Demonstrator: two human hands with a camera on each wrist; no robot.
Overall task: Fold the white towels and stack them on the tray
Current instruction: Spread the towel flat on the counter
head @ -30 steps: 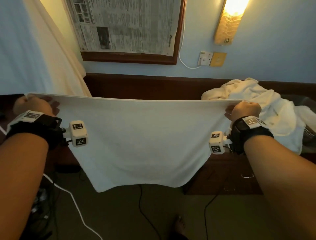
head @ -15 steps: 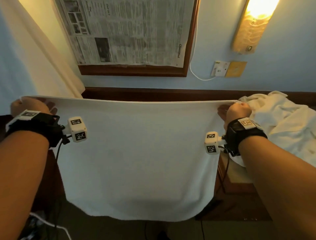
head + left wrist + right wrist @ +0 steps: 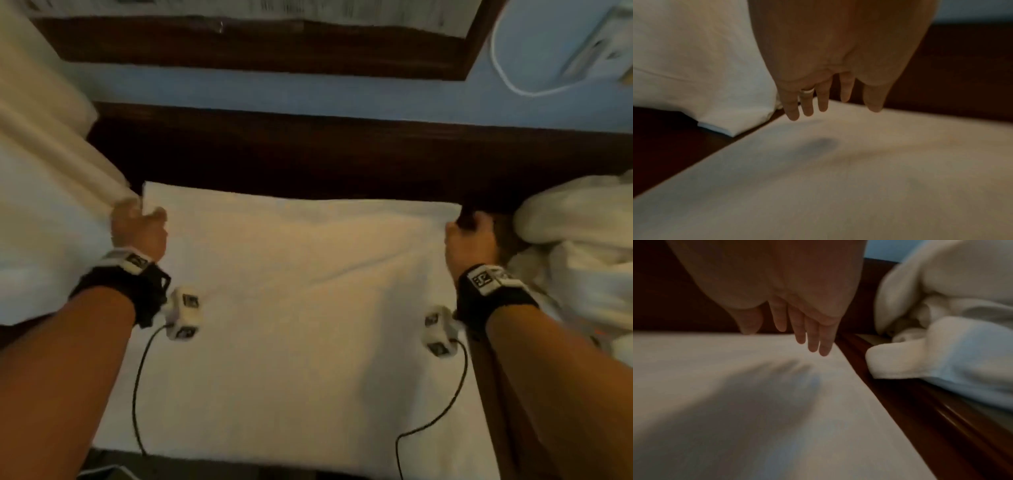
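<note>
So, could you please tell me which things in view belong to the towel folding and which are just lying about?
Part of the job:
- spread white towel, lying flat on the dark wooden surface
- left hand and right hand at its far corners, fingers extended
- heap of unfolded white towels on the right

Just lying about:
- white fabric on the left
- framed newspaper
- wall cable

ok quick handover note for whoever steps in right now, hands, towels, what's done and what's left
Left hand: open, fingers straight at the flat towel's far left corner.
Right hand: open at its far right corner.
The towel lies spread on the dark wooden surface, no fold made yet.
Unfolded towels are heaped to the right.
No tray is in view.
Left: fold this towel, then the heap, and stack them.
</note>
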